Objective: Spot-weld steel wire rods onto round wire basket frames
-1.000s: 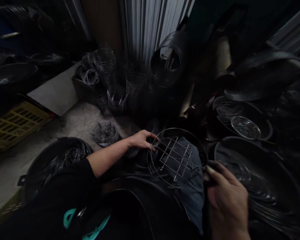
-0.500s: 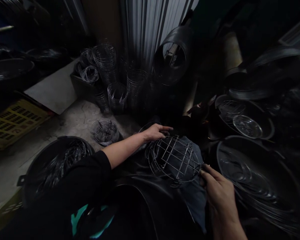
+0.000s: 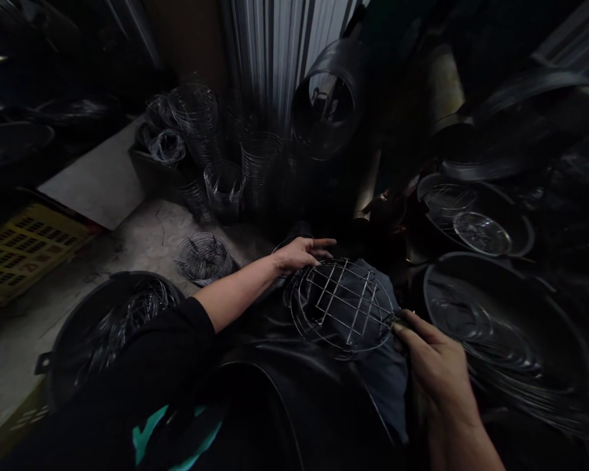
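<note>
A round wire grill rack (image 3: 352, 297), with crossed bars inside a ring, tilts over my lap in the middle of the head view. My right hand (image 3: 439, 363) pinches its right rim between thumb and fingers. At the far left rim is my left hand (image 3: 302, 254), thumb against the wire and index finger stretched out to the right; its other fingers are partly hidden. Blue-grey cloth (image 3: 380, 386) over my leg shows through and below the rack.
On the left stands a black tub (image 3: 86, 340) of bent wires, with a coil of wire rings (image 3: 205, 258) behind it. Stacked wire baskets (image 3: 224, 190) stand farther back. Black basins (image 3: 515, 333) holding wire rings are at right. A yellow crate (image 3: 32, 252) sits far left.
The view has shifted slightly. Both hands stay at the rack's rim, and the rack keeps nearly the same place and tilt.
</note>
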A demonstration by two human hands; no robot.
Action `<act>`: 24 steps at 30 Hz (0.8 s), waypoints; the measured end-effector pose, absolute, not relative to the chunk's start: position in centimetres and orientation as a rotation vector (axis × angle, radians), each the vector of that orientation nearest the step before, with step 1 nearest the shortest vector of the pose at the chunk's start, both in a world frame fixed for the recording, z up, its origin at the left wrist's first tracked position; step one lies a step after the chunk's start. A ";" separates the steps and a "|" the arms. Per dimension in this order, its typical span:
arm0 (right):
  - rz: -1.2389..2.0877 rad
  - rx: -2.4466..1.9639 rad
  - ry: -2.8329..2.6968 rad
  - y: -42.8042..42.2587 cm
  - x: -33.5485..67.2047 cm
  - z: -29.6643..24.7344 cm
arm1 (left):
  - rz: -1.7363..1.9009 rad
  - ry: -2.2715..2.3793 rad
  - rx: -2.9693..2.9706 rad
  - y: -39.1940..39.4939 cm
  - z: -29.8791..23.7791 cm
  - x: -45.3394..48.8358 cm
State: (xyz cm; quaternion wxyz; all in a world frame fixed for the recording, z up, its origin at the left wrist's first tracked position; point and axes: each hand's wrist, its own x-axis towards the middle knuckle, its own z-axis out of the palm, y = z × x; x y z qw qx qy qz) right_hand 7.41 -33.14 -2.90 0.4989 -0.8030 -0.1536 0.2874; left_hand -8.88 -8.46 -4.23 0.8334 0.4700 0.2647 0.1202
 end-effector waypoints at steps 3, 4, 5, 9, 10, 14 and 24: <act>0.677 -1.981 -0.402 -33.0 7.4 -2.4 | 0.241 0.550 1.048 -8.4 -4.5 -8.9; 0.662 -2.023 -0.458 -33.0 7.4 -2.2 | 0.235 0.546 1.086 -8.4 -4.6 -8.9; 0.640 -2.074 -0.540 -33.0 7.5 -2.1 | 0.229 0.538 1.130 -8.4 -4.6 -8.8; 0.564 -2.260 -0.937 -32.9 8.2 -1.8 | 0.214 0.516 1.321 -8.6 -5.0 -8.7; 0.570 -2.297 -1.002 -32.8 8.3 -1.8 | 0.210 0.514 1.360 -8.6 -5.0 -8.7; 0.676 -2.315 -1.094 -32.6 8.9 -1.5 | 0.130 0.452 1.444 -8.1 -4.6 -8.9; 0.916 -2.065 -0.882 -34.6 8.8 -1.5 | -0.141 0.157 1.758 -7.1 -1.6 -12.0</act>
